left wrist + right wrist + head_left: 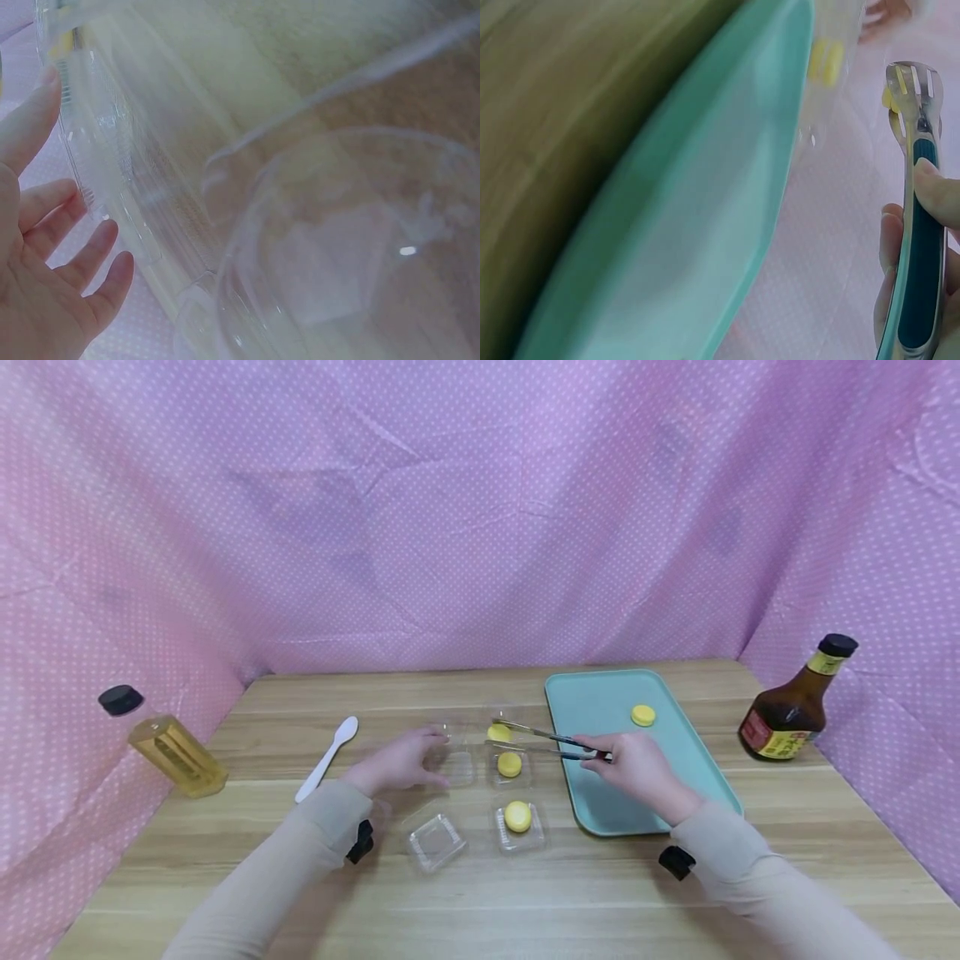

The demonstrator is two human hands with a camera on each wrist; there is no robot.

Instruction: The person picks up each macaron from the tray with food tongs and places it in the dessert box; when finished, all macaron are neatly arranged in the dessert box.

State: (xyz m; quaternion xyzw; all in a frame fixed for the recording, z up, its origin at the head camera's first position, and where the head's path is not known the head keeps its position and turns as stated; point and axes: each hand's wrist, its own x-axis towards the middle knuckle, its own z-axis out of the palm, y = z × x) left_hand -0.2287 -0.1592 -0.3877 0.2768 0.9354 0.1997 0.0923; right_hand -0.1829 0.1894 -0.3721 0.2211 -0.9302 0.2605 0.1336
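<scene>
My right hand [637, 768] grips metal tongs [536, 752] with dark handles, reaching left over the tray's edge. Their tips straddle a yellow macaron [498, 732] at the far clear plastic box; whether they pinch it cannot be told. Nearer me, a second macaron [509, 765] and a third macaron [517, 817] each sit in a clear box. My left hand [405, 758] has its fingers spread beside the clear lids [456, 767]. In the left wrist view, the thumb [37, 120] is at a clear box's edge; contact is unclear.
A green tray [600, 814] with one macaron [642, 716] lies under my right hand. A clear box lid [437, 842] is near my left forearm. Left are a white spoon [327, 758] and an oil bottle [176, 756]; right, a brown sauce bottle [787, 714].
</scene>
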